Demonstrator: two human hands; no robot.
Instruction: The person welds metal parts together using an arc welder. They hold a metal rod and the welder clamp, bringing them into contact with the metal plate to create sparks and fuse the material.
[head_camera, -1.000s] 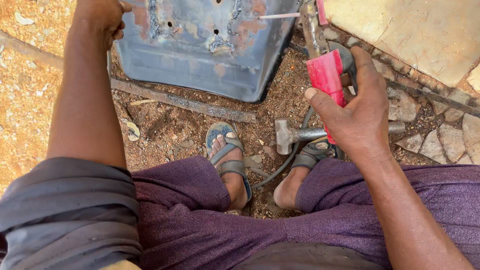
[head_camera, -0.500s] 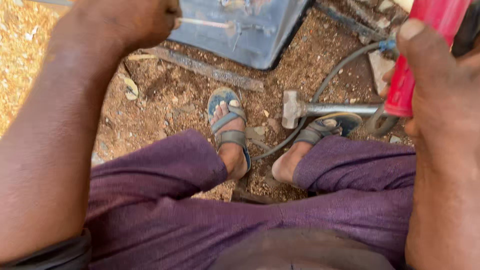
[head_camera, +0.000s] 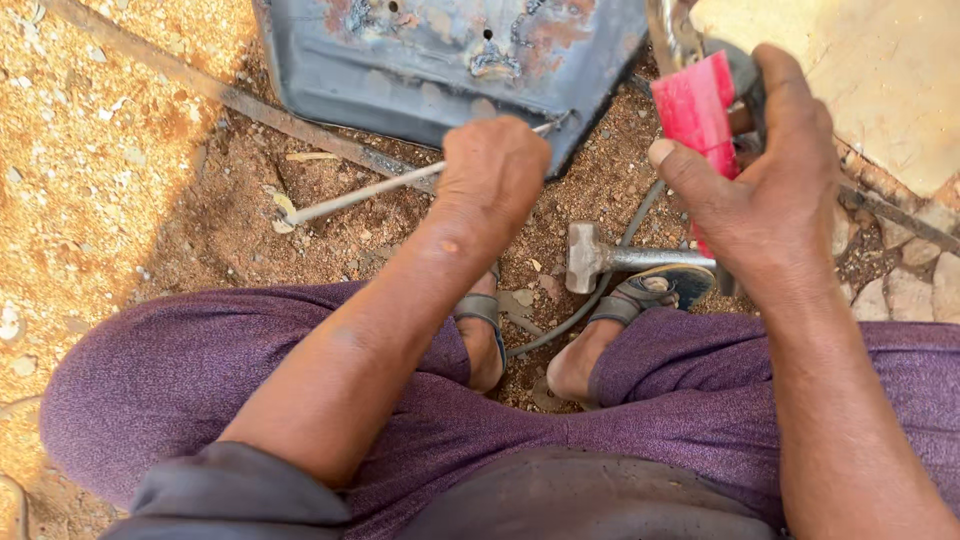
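My left hand (head_camera: 492, 172) is closed around a thin grey metal rod (head_camera: 360, 191), which runs from lower left up to the edge of a rusty blue-grey sheet-metal panel (head_camera: 440, 55) lying on the ground ahead. My right hand (head_camera: 765, 195) grips a red-handled clamp tool (head_camera: 697, 110) with a grey cable (head_camera: 600, 285) trailing from it down between my feet. The tool's metal jaw rises beside the panel's right corner.
A steel hammer (head_camera: 600, 258) lies on the dirt by my right sandal (head_camera: 655, 290). A long flat metal strip (head_camera: 200, 85) crosses the sandy ground at the left. A pale stone slab (head_camera: 870, 60) and small stones sit at the right. My purple-trousered knees fill the foreground.
My left hand dropped from the panel's upper left to its lower edge, now holding the rod. My right hand with the red tool swung close to the camera, then back beside the panel.
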